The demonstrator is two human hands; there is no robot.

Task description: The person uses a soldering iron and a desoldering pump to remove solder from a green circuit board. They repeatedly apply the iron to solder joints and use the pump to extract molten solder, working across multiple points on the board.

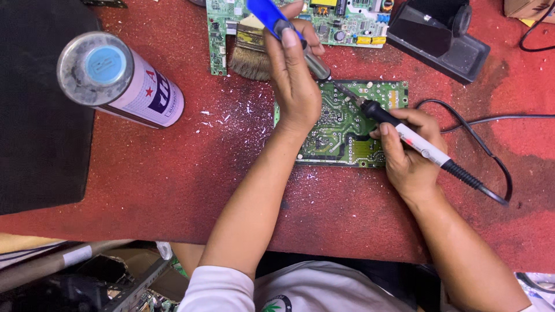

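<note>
Right hand [411, 159] fingers curled tight round a soldering iron [416, 140], white barrel with black grip, held like a pen; its metal tip angles up-left and meets the green circuit board [347, 124] near the board's top middle; black cord [491, 167] runs off the iron's back end, loops right and away over the mat.

Left hand [295, 75] fingers closed round a blue-handled tool [283, 26] with a grey metal lower part, gripped from above, thumb side toward the handle; its lower end points down-right to the same spot on the board, just beside the iron's tip; cannot tell if the two tips touch.

Circuit board lies flat on the red mat [173, 173], solder side up, between the two hands; left wrist covers its left edge.

White flecks scattered on the mat left of the board; paint brush [250, 55] lies just behind the left hand, bristles toward the camera, resting partly on a second green board [347, 20] at the top edge; black stand [436, 37] at top right; spray can [118, 81] upright at left, well apart from the hands, beside a black panel [40, 104].
</note>
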